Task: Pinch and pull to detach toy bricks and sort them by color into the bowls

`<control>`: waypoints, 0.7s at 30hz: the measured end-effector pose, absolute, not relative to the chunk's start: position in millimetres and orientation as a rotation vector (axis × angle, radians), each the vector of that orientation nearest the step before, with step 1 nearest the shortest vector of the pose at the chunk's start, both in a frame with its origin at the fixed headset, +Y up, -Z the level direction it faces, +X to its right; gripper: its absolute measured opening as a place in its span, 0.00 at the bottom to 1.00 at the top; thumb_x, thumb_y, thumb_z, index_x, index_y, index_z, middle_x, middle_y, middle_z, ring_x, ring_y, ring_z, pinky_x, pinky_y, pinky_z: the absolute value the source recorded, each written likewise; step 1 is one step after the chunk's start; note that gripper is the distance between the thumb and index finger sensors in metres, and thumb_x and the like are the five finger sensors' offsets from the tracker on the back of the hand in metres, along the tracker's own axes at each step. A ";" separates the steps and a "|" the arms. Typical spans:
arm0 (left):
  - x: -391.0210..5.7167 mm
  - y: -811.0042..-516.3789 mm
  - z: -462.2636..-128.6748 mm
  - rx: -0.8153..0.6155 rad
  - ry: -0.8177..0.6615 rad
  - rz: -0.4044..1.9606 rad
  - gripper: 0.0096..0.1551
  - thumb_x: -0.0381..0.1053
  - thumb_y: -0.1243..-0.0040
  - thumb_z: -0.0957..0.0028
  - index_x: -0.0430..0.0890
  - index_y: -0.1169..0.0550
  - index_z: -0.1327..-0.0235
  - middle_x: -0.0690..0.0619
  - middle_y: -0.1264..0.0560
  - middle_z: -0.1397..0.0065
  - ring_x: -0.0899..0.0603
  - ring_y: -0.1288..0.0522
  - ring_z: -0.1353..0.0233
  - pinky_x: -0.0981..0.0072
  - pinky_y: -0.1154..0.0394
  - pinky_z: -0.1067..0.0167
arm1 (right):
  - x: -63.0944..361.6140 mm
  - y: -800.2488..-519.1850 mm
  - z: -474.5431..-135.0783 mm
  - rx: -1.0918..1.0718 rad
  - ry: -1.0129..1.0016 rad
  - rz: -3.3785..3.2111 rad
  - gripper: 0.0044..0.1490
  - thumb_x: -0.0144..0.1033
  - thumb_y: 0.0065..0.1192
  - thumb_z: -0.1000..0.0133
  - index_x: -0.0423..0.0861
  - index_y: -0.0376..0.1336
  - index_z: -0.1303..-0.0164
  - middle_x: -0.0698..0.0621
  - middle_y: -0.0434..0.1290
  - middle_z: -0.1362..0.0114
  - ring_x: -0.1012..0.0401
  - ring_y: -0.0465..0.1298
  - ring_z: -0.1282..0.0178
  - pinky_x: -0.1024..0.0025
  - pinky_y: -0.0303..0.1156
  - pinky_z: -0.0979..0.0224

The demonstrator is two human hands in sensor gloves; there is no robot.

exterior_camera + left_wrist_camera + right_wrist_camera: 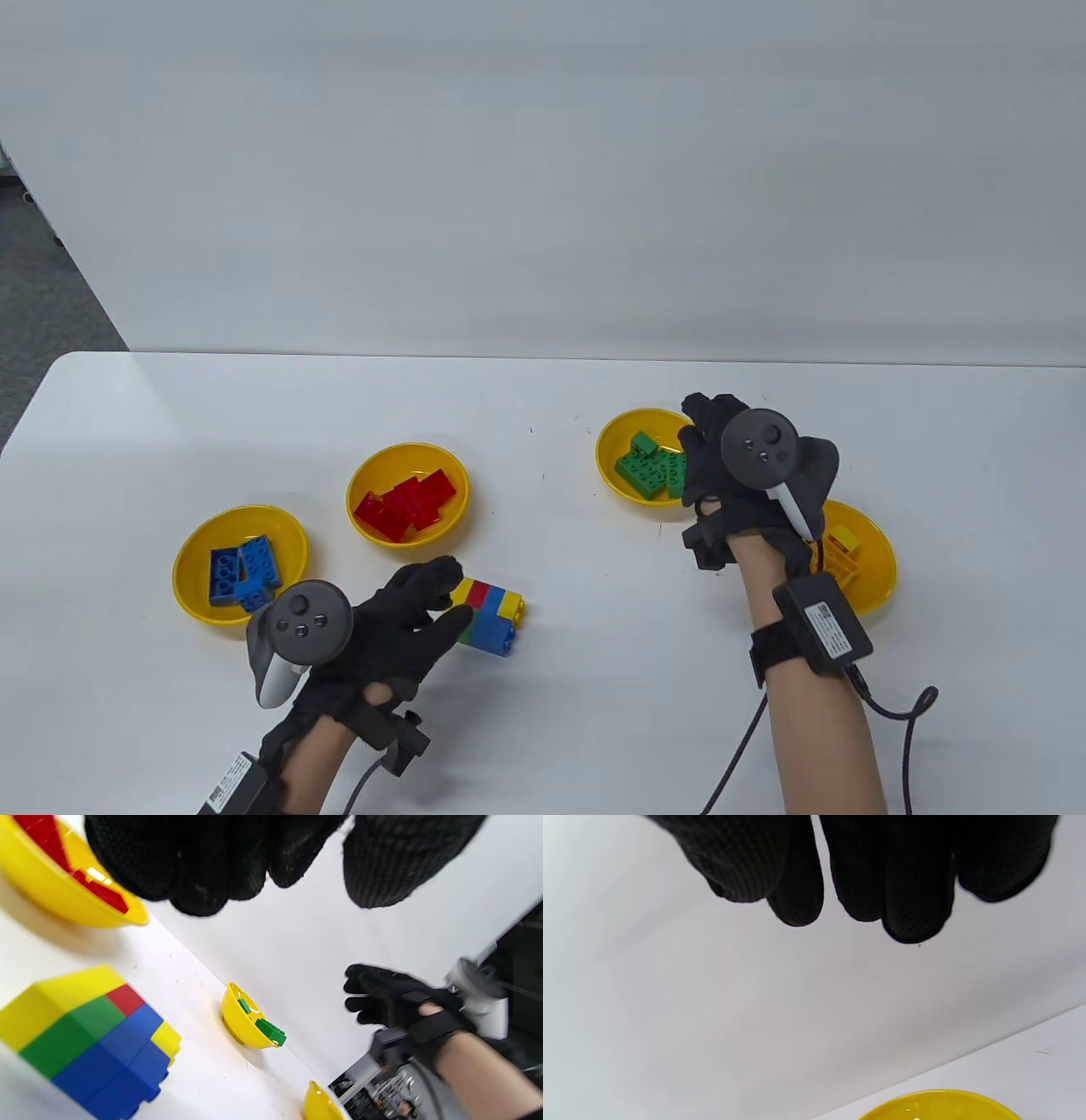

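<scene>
A stack of joined bricks (496,618), yellow, red, blue and green, lies on the white table; the left wrist view shows it low on the left (93,1039). My left hand (456,596) hovers at the stack's left end with fingers and thumb spread, and there is a gap to the bricks in the left wrist view (292,891). My right hand (704,424) hangs over the right rim of the bowl of green bricks (607,450), fingers relaxed (865,912) and holding nothing.
Three more yellow bowls stand on the table: one with blue bricks (191,552), one with red bricks (365,475) and one with yellow bricks (882,560), which my right wrist partly hides. A cable trails from each wrist. The table's far edge (543,356) runs behind the bowls.
</scene>
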State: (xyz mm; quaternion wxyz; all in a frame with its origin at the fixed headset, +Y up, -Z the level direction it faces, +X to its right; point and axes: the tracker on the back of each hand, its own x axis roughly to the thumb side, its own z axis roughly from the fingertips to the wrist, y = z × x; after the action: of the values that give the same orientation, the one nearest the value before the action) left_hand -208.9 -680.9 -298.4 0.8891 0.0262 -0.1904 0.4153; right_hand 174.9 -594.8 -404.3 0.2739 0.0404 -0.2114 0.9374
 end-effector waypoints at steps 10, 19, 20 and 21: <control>-141.5 -674.3 -333.0 -0.162 -0.486 0.018 0.55 0.66 0.22 0.56 0.54 0.38 0.18 0.47 0.41 0.12 0.29 0.47 0.14 0.29 0.44 0.24 | 161.7 -621.8 -293.1 0.411 -0.575 2.345 0.29 0.38 0.65 0.52 0.42 0.75 0.42 0.35 0.75 0.32 0.39 0.80 0.44 0.36 0.74 0.45; -96.6 -730.4 -365.7 -0.406 -0.384 -0.492 0.67 0.68 0.19 0.63 0.56 0.45 0.16 0.49 0.52 0.09 0.32 0.58 0.14 0.31 0.53 0.21 | 163.8 -651.2 -283.0 0.453 -0.519 2.335 0.29 0.38 0.65 0.52 0.41 0.75 0.43 0.35 0.75 0.32 0.38 0.80 0.43 0.35 0.74 0.45; -94.0 -733.9 -367.0 -0.425 -0.372 -0.502 0.66 0.67 0.19 0.62 0.56 0.45 0.16 0.49 0.53 0.09 0.32 0.59 0.14 0.31 0.53 0.21 | 164.5 -650.9 -282.1 0.458 -0.528 2.331 0.29 0.37 0.65 0.52 0.41 0.75 0.43 0.34 0.75 0.32 0.38 0.80 0.43 0.35 0.74 0.45; -91.8 -736.0 -367.4 -0.422 -0.375 -0.493 0.64 0.66 0.18 0.61 0.56 0.44 0.17 0.48 0.52 0.10 0.32 0.58 0.14 0.31 0.53 0.22 | 165.4 -650.6 -281.4 0.459 -0.537 2.327 0.29 0.37 0.65 0.52 0.41 0.75 0.43 0.35 0.75 0.32 0.38 0.80 0.43 0.35 0.74 0.45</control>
State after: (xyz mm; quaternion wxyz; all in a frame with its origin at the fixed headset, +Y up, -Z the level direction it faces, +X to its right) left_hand -91.8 -736.0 -367.4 0.9307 -0.2060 -0.1832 -0.2405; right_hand 165.4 -650.6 -281.4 0.3473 0.1769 -0.2069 0.8974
